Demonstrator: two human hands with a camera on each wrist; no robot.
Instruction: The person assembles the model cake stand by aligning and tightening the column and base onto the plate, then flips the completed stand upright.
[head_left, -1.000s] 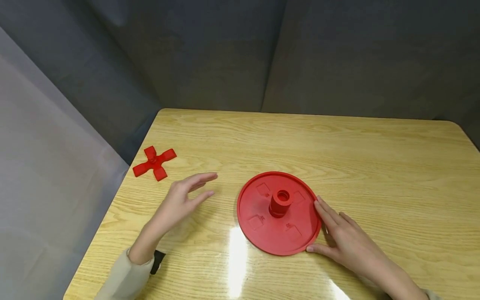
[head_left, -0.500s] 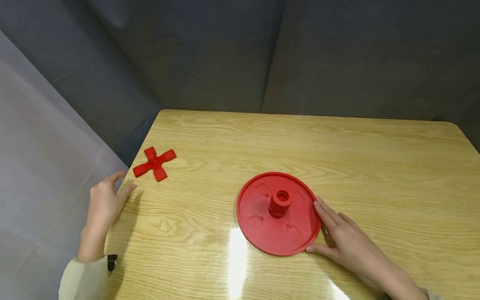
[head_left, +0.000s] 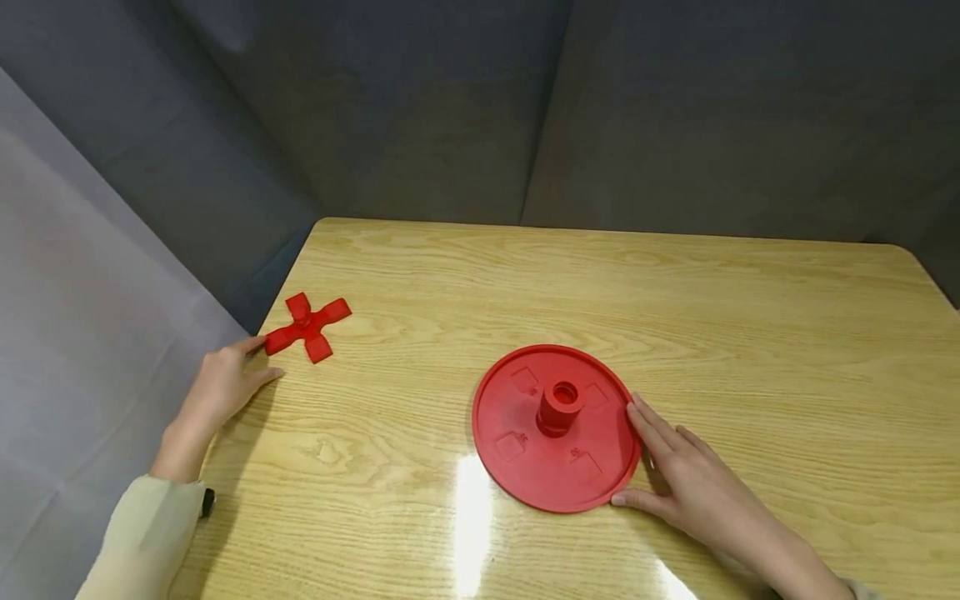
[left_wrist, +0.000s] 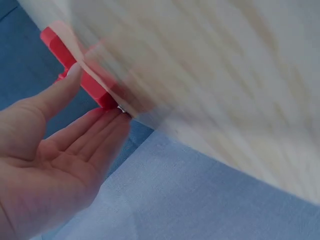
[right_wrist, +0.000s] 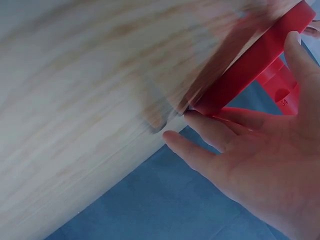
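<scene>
A red cross-shaped piece (head_left: 315, 325) with four flat arms and a small raised stub lies near the table's left edge. My left hand (head_left: 223, 382) is beside it, fingertips at the end of its nearest arm and thumb held apart; in the left wrist view the fingers are fairly straight, reaching the red piece (left_wrist: 94, 87). Toward the front middle lies a round red base (head_left: 525, 471) with a raised rim, a hollow upright post and several square outlines. My right hand (head_left: 686, 467) rests against its right rim, fingers and thumb spread along the edge (right_wrist: 250, 70).
A wood-grain table (head_left: 675, 308) carries both red pieces. Dark grey curtain (head_left: 420, 108) hangs behind it, and pale cloth (head_left: 97, 275) falls along the left side. Glare (head_left: 472, 525) shows on the tabletop near the front.
My left hand has swung left from between the two red pieces to the table's left edge, then inward to the cross-shaped piece. The right hand and the round base have stayed put.
</scene>
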